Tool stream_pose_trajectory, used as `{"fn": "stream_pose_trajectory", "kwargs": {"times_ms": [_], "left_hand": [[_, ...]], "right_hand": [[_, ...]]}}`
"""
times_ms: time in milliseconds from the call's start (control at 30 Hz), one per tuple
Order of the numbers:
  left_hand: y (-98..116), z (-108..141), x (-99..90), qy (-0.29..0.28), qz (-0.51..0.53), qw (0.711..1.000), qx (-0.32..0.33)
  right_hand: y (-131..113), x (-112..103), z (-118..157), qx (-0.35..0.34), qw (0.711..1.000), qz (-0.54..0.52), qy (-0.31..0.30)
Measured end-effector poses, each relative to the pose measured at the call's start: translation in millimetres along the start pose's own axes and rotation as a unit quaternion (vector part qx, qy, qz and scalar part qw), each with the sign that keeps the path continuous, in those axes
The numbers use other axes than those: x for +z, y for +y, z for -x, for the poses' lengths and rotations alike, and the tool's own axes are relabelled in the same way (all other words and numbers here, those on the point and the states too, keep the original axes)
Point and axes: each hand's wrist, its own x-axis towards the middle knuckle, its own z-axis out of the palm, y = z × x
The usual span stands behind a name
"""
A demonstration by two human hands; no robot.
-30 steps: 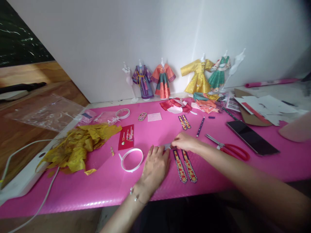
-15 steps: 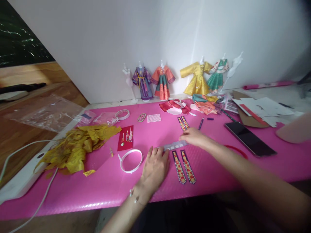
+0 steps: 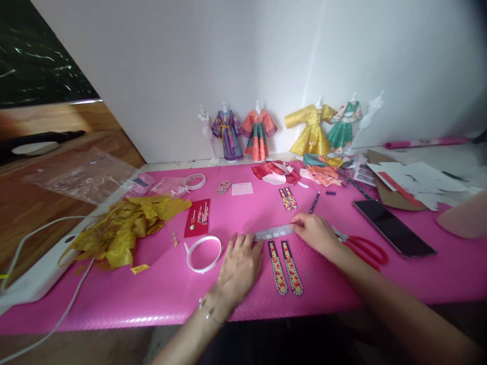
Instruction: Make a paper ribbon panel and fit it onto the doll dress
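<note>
A pale translucent strip (image 3: 274,232) with a row of white patches lies on the pink mat between my hands. My left hand (image 3: 241,258) rests palm down, its fingers stretched out and their tips at the strip's left end. At the other end, my right hand (image 3: 314,232) pinches the strip between thumb and fingers. Just below the strip are two long embroidered-looking bands (image 3: 284,268) with dark, dotted edges. A shorter matching pair (image 3: 288,198) lies beyond my right hand. Red-handled scissors (image 3: 367,248) lie partly under my right forearm.
White tape rings (image 3: 204,254), a red card (image 3: 197,218) and crumpled yellow fabric (image 3: 133,223) lie at left, beside a white power strip (image 3: 41,276). A phone (image 3: 393,228) and paper scraps (image 3: 426,177) occupy the right. Dressed miniature mannequins (image 3: 258,132) stand along the wall.
My right hand has shifted slightly toward me and now pinches the strip's right end. More of the red scissors shows beside my forearm. My left hand stays nearly in place; the view has tilted slightly.
</note>
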Motion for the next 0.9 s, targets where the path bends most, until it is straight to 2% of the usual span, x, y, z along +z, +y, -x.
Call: {"fn": "stream_pose_trajectory", "kwargs": {"times_ms": [233, 400, 567, 633, 767, 900], "left_hand": [[4, -2, -7.2, -0.022, 0.018, 1.000, -0.010], [2, 2, -22.5, -0.008, 0.032, 0.999, -0.028], [-17, 31, -45.4, -0.006, -0.032, 0.989, -0.147], [-24, 43, -49.9, -0.014, -0.067, 0.983, -0.172], [-32, 58, -44.7, -0.020, -0.080, 0.981, -0.177], [-39, 60, -35.5, -0.003, -0.099, 0.982, -0.159]], "right_hand": [[6, 0, -6, -0.038, 0.999, 0.008, -0.019], [11, 5, -20, -0.067, 0.997, 0.016, -0.039], [13, 8, -34, -0.111, 0.991, 0.024, -0.064], [13, 10, -38, -0.127, 0.989, 0.026, -0.068], [15, 15, -42, -0.144, 0.987, 0.025, -0.064], [19, 22, -41, -0.150, 0.987, 0.011, -0.055]]}}
